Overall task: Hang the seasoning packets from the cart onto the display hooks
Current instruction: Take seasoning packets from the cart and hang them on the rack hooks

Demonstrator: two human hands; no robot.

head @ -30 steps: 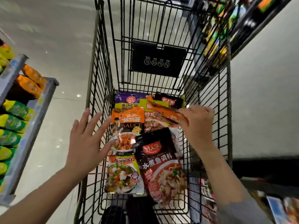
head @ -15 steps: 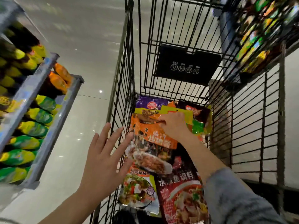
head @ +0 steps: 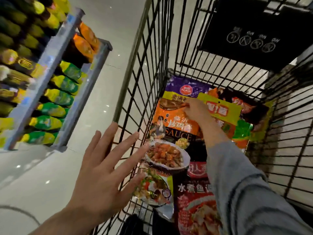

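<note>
Reaching deeper, right hand [head: 196, 110] seemingly pinches orange packet [head: 176, 122]; left hand [head: 103, 177] stays spread outside cart [head: 145, 68].

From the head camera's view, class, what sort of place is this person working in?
Most likely a supermarket aisle: a black wire shopping cart holding printed seasoning packets, beside a grey metal shelf stocked with green and yellow bags.

The left hand [head: 103, 175] fills the lower left of the frame, palm turned away, fingers straight and spread, holding nothing, fingertips reaching toward the centre; its bare forearm runs off the bottom edge; the right hand [head: 196, 110] sits just above centre, fingers curled and pinched together at their tips; its grey-sleeved forearm slants down to the lower right corner.
</note>
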